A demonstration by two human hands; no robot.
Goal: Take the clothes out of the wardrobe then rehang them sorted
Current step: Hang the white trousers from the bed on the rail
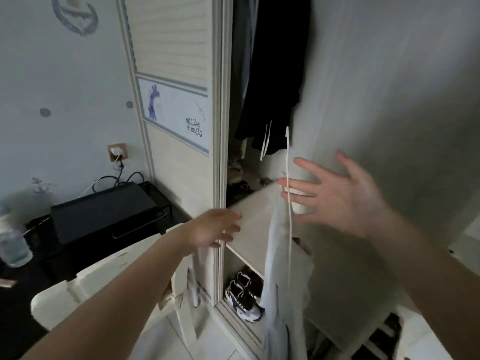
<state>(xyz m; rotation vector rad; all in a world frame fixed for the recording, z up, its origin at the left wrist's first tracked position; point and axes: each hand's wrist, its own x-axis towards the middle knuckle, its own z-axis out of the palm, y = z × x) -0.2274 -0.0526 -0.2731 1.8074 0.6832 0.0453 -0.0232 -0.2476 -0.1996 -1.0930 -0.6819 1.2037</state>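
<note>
Dark clothes (270, 74) hang inside the wardrobe (220, 126), sneakers (244, 297) below them, desk (52, 255) to its left

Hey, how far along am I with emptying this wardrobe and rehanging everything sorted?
Early, it seems. Done: nothing visibly sorted yet. In hand: both hands are open, the right hand at the drawstring of a pale garment, the left hand by the wardrobe frame. Left: dark clothes still hang inside.
</note>
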